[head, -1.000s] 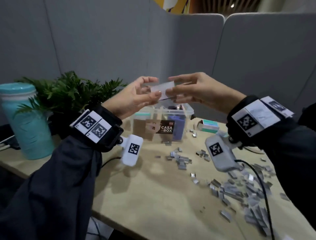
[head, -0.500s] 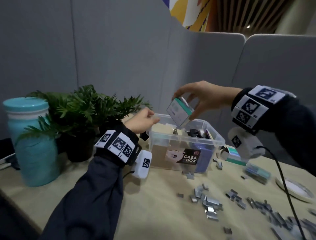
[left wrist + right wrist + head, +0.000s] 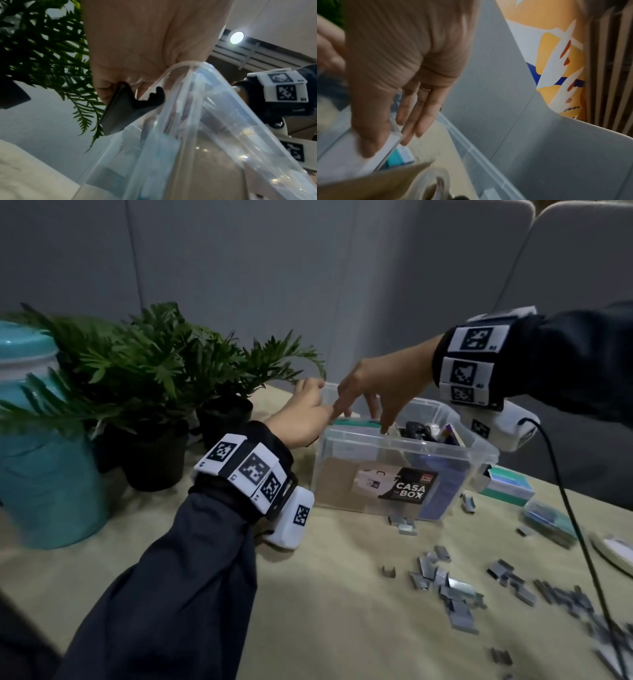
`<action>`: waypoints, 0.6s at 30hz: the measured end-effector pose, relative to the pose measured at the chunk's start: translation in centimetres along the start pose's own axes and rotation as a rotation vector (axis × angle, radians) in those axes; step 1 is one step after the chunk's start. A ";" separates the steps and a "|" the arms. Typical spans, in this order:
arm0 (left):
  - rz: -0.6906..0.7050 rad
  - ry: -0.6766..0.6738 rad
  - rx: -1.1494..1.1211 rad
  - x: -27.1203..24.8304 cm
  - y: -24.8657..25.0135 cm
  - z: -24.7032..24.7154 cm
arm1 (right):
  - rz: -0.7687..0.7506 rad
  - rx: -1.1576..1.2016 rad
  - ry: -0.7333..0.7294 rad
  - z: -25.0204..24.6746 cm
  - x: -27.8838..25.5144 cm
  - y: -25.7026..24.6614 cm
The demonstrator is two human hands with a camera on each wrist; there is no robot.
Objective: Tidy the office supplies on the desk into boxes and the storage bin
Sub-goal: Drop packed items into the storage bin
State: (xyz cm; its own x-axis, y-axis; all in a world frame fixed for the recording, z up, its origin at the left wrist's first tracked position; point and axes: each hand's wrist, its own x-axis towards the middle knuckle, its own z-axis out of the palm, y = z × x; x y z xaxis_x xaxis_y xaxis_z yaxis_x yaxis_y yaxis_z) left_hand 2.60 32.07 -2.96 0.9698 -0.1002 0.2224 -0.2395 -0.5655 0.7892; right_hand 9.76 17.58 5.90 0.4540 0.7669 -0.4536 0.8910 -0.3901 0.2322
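Item 1. Storage bin (image 3: pixel 394 474), clear plastic, labelled CASA BOX, centre of the head view on the counter (image 3: pixel 342 594). Holds stationery; open top, presumably to take further items.

Item 2. Staple box (image 3: pixel 356 424), white with teal edge, standing inside the bin at its left end, top edge level with the rim. Likely set on edge to save room.

Item 3. Right hand (image 3: pixel 373 392), above the bin's left end. Grip: fingers extended downward, tips at the box top, apparently easing it in or letting go; nothing clasped.

Item 4. Left hand (image 3: pixel 305 416), at the bin's left rim, probably steadying it. Grip: closed on a dark object (image 3: pixel 123 108), identity unclear.

Item 5. Loose staples (image 3: pixel 452 587), scattered lower right; not yet boxed.

Item 6. Second staple box (image 3: pixel 510 486), right of the bin, outside it.

Item 7. Potted plants (image 3: pixel 154 392), left.
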 end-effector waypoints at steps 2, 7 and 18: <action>-0.001 -0.002 -0.003 -0.2 0.0 0.0 | -0.043 -0.126 0.002 0.6 0.7 0.0; 0.005 -0.010 0.005 0.0 -0.2 0.2 | -0.098 -0.609 0.055 2.1 2.6 -0.6; 0.030 0.008 0.029 0.2 -0.5 0.4 | -0.222 -0.832 0.263 3.8 3.2 -2.3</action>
State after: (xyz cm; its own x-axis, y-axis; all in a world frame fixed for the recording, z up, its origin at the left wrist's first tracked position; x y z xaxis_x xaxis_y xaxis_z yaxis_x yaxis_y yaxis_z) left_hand 2.93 32.05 -3.53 0.9618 -0.1105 0.2506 -0.2668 -0.5857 0.7654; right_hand 9.16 19.03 0.64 0.1658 0.9123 -0.3745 0.6228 0.1976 0.7570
